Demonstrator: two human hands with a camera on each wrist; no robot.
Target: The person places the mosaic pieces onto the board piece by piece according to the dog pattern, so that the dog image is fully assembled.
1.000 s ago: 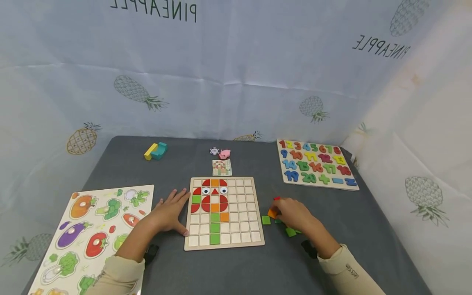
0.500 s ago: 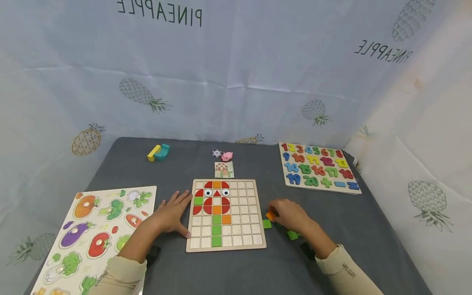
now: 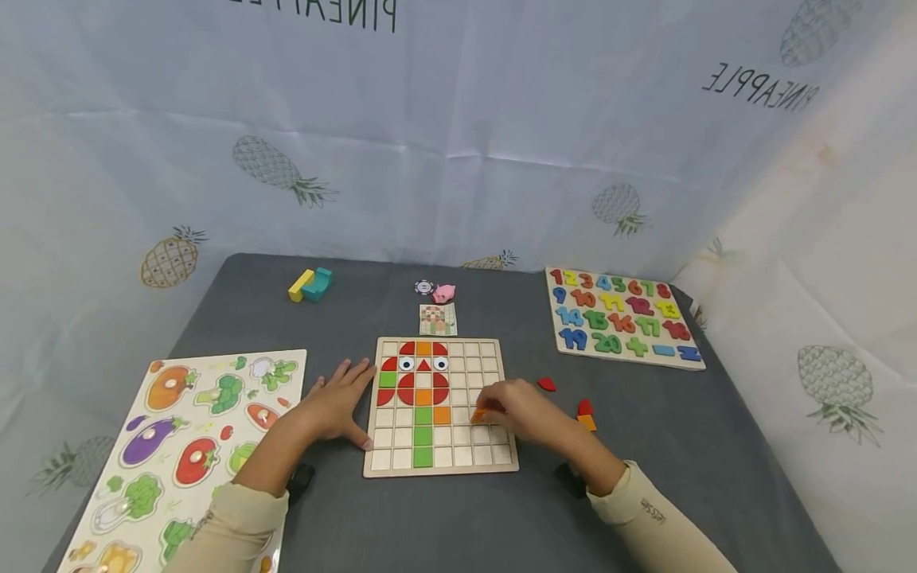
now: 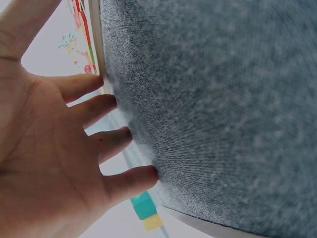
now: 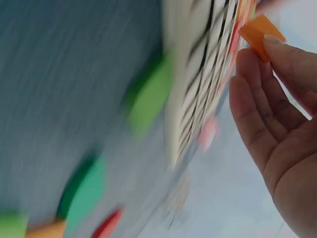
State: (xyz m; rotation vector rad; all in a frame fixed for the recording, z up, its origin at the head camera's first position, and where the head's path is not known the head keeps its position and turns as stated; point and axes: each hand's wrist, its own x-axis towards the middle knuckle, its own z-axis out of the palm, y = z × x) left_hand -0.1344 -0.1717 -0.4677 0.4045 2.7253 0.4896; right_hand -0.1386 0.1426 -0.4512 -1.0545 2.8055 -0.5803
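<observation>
A square wooden grid board (image 3: 464, 458) lies on the dark table. Red, green and orange tiles fill some of its left cells, among them round eye pieces (image 3: 406, 364). My right hand (image 3: 519, 407) pinches an orange square tile (image 5: 260, 35) between thumb and fingers, over the board's right part. My left hand (image 3: 335, 404) has its fingers spread, with thumb and fingertips at the board's left edge. In the right wrist view, a blurred green tile (image 5: 151, 94) and a teal-green tile (image 5: 86, 193) lie on the cloth beside the board.
Loose red (image 3: 547, 384) and orange (image 3: 587, 422) tiles lie to the right. A picture card (image 3: 438, 320), pink pig (image 3: 443, 294) and poker chip (image 3: 424, 287) are behind the board. A vegetable board (image 3: 236, 362) is at left, a number board (image 3: 623, 356) at back right, and teal block (image 3: 318, 285) at back left.
My right hand has moved left from the loose tiles to above the board, carrying the orange tile. Red and orange tiles it covered are now in view. My left hand stays at the board's edge.
</observation>
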